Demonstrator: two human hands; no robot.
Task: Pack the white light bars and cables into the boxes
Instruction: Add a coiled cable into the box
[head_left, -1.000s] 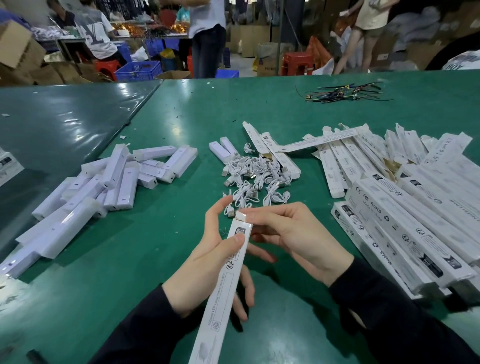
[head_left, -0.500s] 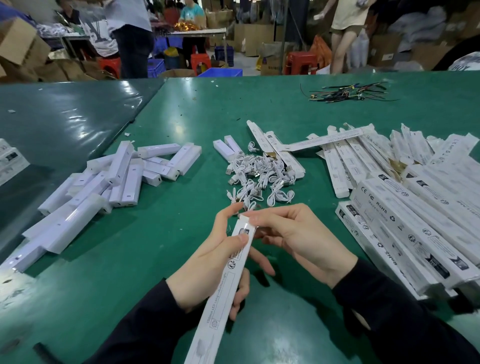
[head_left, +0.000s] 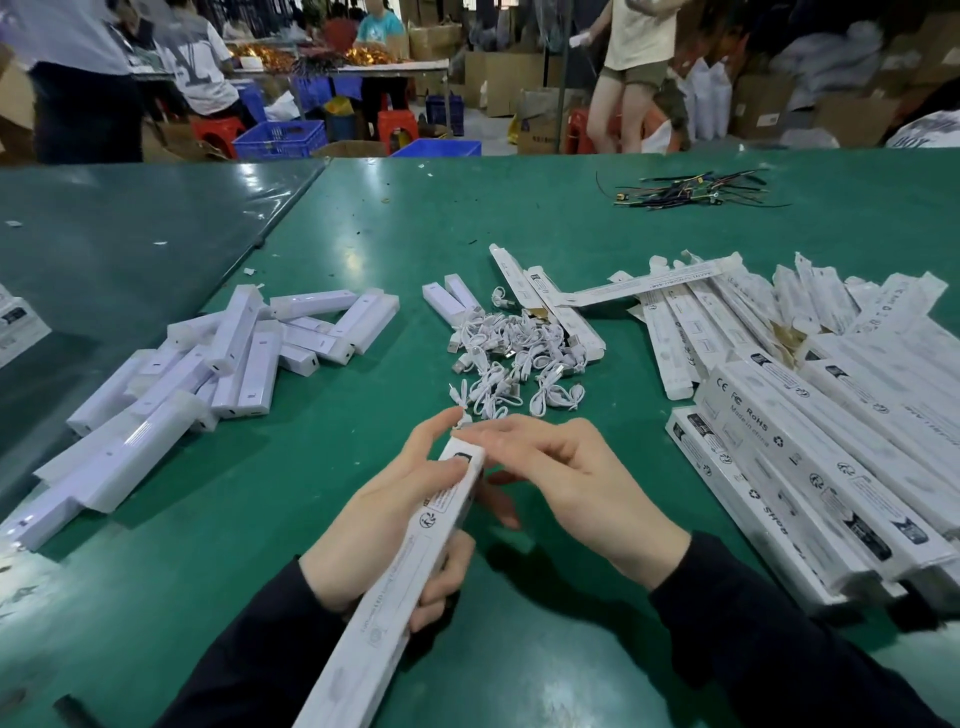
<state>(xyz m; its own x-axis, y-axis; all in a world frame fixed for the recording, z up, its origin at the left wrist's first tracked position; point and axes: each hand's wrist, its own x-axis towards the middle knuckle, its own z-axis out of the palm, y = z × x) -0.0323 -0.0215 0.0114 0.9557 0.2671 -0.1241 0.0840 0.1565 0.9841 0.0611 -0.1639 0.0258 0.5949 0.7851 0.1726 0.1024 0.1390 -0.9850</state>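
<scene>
Head view:
Your left hand (head_left: 395, 512): curled round a long white box (head_left: 400, 582), thumb lying on its top face near the far end, fingers wrapped underneath.
Your right hand (head_left: 566, 480): fingers loosely bent, fingertips at the far end of the box, where a small white cable (head_left: 461, 422) end shows; you cannot tell whether they pinch it.
Box in hand: slants from the near edge of the picture up to the middle, held above the green counter (head_left: 363, 218).
Cables (head_left: 511, 358): a loose heap of coiled white ones just beyond your hands.
Light bars (head_left: 234, 358): a pile of white ones on the left, lying crosswise over each other.
Boxes (head_left: 810, 431): many stacked on the right, the nearer ones side by side.
Far right: a bundle of dark wires (head_left: 691, 192).
</scene>
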